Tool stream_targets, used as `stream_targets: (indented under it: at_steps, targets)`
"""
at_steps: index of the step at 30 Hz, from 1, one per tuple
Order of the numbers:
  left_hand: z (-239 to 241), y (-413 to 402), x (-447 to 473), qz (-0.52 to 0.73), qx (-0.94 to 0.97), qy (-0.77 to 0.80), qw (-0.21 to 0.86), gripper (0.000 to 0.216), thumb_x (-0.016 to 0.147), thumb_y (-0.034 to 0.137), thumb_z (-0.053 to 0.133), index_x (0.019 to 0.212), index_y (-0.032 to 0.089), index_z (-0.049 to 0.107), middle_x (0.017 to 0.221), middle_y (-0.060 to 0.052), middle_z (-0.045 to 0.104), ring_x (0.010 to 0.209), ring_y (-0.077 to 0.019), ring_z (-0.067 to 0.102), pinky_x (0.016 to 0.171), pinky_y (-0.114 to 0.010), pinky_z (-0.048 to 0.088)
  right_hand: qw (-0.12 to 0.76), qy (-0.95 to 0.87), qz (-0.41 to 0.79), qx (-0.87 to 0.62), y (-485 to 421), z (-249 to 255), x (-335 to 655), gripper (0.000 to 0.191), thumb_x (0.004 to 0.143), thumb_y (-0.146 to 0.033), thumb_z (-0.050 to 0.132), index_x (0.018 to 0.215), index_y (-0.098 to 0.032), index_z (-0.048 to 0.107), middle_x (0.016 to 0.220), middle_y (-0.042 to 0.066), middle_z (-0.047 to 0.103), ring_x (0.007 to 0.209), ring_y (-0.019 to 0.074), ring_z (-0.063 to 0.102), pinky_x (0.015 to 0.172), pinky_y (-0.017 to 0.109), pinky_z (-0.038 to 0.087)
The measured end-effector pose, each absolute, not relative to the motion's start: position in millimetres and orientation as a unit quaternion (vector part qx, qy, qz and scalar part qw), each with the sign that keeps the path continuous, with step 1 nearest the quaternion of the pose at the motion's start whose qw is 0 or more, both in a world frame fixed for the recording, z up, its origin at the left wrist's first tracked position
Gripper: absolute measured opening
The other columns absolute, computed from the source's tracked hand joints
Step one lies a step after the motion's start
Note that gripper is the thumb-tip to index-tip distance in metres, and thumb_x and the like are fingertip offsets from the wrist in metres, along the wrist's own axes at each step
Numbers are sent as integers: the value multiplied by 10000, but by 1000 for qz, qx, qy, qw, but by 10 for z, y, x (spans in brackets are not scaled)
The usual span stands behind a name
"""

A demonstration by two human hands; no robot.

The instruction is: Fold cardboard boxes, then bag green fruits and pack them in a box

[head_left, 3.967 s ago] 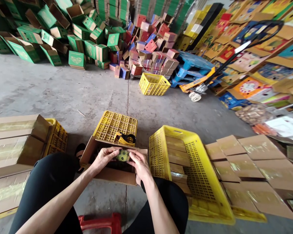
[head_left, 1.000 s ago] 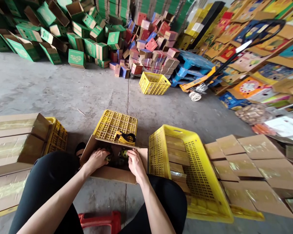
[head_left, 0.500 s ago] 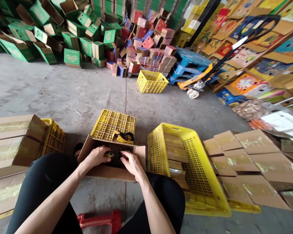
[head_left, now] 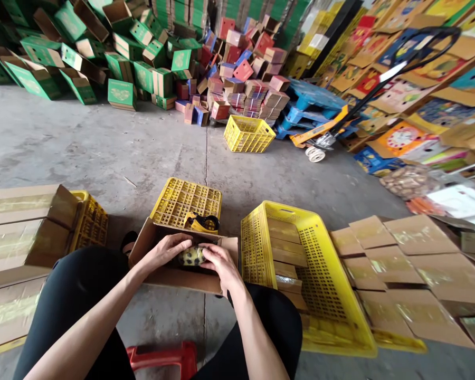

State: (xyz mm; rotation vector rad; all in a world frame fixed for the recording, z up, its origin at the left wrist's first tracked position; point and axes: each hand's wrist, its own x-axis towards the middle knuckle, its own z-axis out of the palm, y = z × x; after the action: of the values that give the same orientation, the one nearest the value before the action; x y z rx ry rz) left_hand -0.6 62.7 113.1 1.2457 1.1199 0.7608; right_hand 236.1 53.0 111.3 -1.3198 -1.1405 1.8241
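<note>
A brown cardboard box (head_left: 182, 282) stands open between my knees, its flaps spread. Inside it is a yellowish, dark-spotted packet (head_left: 192, 256), shiny like plastic wrap; what it contains I cannot make out. My left hand (head_left: 170, 249) has its fingers closed on the packet's left end. On the other end, my right hand (head_left: 219, 262) grips with thumb and fingers. The rest of the box's inside is dark and partly covered by my hands. Just beyond, a yellow and black tape dispenser (head_left: 202, 221) lies on an upturned yellow crate (head_left: 186, 198).
A yellow crate (head_left: 326, 274) holding flat cardboard boxes stands at my right, beside stacked taped boxes (head_left: 415, 269). More taped boxes (head_left: 24, 227) are at my left. A red stool (head_left: 162, 356) shows below me. Farther off are a pallet jack (head_left: 320, 138) and a crate (head_left: 249, 134).
My hands have moved closer together in the box. The spotted packet now shows between them, held at both ends; before, only a small part showed at my left fingers.
</note>
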Motion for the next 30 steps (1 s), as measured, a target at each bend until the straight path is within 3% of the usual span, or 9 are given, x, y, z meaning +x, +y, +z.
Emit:
stream_targets:
  at_steps: [3, 6, 12, 17, 22, 26, 28, 30]
  targets:
    - [1229, 591, -10, 339, 499, 455, 655, 589, 870, 595, 724, 1294, 187, 725, 1314, -97, 748, 1274, -329, 647, 1096, -401, 492, 347, -406, 678, -505, 569, 1143, 2429, 528, 811, -600, 796, 1186, -229, 772, 1148, 84, 769, 1033, 256, 744, 905, 426, 635]
    - [1187, 577, 5, 337, 466, 425, 699, 706, 801, 558, 819, 1376, 176, 670, 1315, -115, 743, 1235, -323, 670, 1058, -406, 521, 367, -396, 669, -510, 587, 1145, 2454, 526, 802, -593, 804, 1178, -226, 773, 1156, 86, 765, 1022, 247, 737, 879, 404, 640]
    - [1026, 595, 35, 372, 435, 437, 693, 640, 734, 547, 884, 1224, 160, 745, 1197, -108, 781, 1102, -289, 720, 1020, -398, 543, 372, -398, 681, -489, 572, 1193, 2448, 540, 829, -589, 801, 1242, -247, 742, 1265, 89, 741, 1180, 268, 700, 997, 441, 602]
    - [1012, 584, 71, 408, 411, 430, 692, 627, 684, 498, 930, 1184, 168, 744, 1201, -107, 781, 1153, -298, 711, 1055, -430, 541, 343, -409, 706, -466, 539, 1249, 2472, 591, 888, -616, 746, 1346, -251, 667, 1396, 106, 675, 1317, 274, 640, 1073, 461, 567]
    - [1089, 562, 102, 387, 419, 443, 692, 634, 701, 500, 917, 1213, 173, 738, 1209, -106, 780, 1163, -300, 707, 1082, -447, 527, 341, -406, 689, -494, 520, 1254, 2454, 549, 844, -568, 804, 1268, -233, 707, 1302, 106, 724, 1218, 294, 700, 994, 480, 614]
    - [1169, 530, 50, 360, 429, 412, 719, 760, 696, 448, 939, 1371, 232, 665, 1399, -104, 698, 1336, -322, 615, 1127, -446, 493, 343, -439, 664, -498, 531, 1287, 2463, 542, 800, -504, 850, 1263, -255, 719, 1297, 91, 735, 1208, 308, 702, 1016, 496, 590]
    - [1171, 507, 24, 349, 404, 404, 743, 744, 758, 504, 890, 1416, 273, 633, 1496, -98, 629, 1374, -327, 588, 1109, -444, 516, 341, -474, 636, -505, 537, 1277, 2477, 526, 788, -444, 860, 1265, -269, 724, 1304, 79, 734, 1218, 306, 692, 1059, 491, 557]
    - [1138, 489, 14, 339, 355, 425, 761, 706, 847, 625, 767, 1447, 290, 602, 1489, -104, 631, 1286, -326, 658, 1031, -455, 575, 334, -513, 606, -509, 538, 1240, 2483, 521, 785, -377, 854, 1279, -281, 720, 1288, 68, 740, 1211, 294, 690, 1082, 477, 535]
